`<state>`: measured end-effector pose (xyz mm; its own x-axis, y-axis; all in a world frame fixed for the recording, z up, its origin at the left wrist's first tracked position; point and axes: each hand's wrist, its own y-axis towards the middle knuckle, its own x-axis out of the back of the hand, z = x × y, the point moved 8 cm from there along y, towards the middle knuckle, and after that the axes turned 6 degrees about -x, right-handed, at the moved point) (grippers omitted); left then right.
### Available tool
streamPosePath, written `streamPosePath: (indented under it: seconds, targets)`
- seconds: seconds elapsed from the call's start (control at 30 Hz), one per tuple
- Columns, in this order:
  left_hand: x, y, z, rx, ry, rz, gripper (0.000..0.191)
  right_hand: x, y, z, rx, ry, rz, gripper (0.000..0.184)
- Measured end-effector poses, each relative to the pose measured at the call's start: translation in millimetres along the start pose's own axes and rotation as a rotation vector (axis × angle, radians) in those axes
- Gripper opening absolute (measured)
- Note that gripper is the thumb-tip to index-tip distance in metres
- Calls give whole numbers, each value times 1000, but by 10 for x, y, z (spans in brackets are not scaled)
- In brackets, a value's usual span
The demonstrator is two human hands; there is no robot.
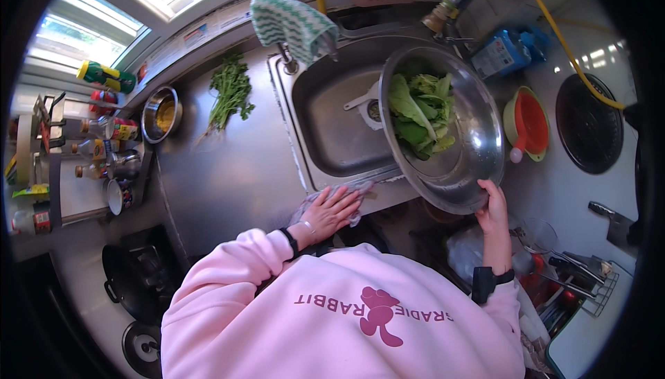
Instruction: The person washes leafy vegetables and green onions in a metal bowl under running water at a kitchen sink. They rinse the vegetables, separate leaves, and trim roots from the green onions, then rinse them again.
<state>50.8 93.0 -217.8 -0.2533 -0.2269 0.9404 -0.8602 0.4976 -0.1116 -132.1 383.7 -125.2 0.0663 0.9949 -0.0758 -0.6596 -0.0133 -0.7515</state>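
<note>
My left hand [332, 212] lies flat, fingers extended, on a crumpled greyish cloth [306, 206] at the counter's front edge, just before the sink [343, 155]. My right hand [492, 206] grips the near rim of a large stainless steel basin [462, 166]. Tilted, the basin covers the right part of the sink. Leafy greens [415, 109] lie inside it, towards its left side. Between the basin and the sink's middle, a white strainer with a handle [358, 102] shows at the drain, partly hidden by the basin rim.
A bunch of green herbs [230, 90] and a small metal bowl [162, 114] with yellow contents rest on the steel counter. A green-striped cloth [293, 23] hangs over the faucet. Right of the basin are an orange dipper [532, 122], a blue pouch [501, 54] and a cleaver [618, 225].
</note>
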Motion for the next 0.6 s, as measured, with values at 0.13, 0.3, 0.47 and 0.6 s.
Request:
streamPosePath:
  seconds: [0.13, 0.3, 0.47, 0.6]
  targets:
    - [194, 1003, -301, -198, 48, -69, 48, 84, -60, 157, 58, -43, -31, 9]
    - [5, 1797, 15, 275, -757, -21, 33, 231, -146, 225, 91, -62, -61, 12]
    - [-28, 1592, 230, 179, -535, -67, 32, 308, -119, 117, 61, -51, -32, 10]
    - [457, 1133, 475, 438, -1676, -758, 34, 199, -74, -95, 29, 0, -10, 6]
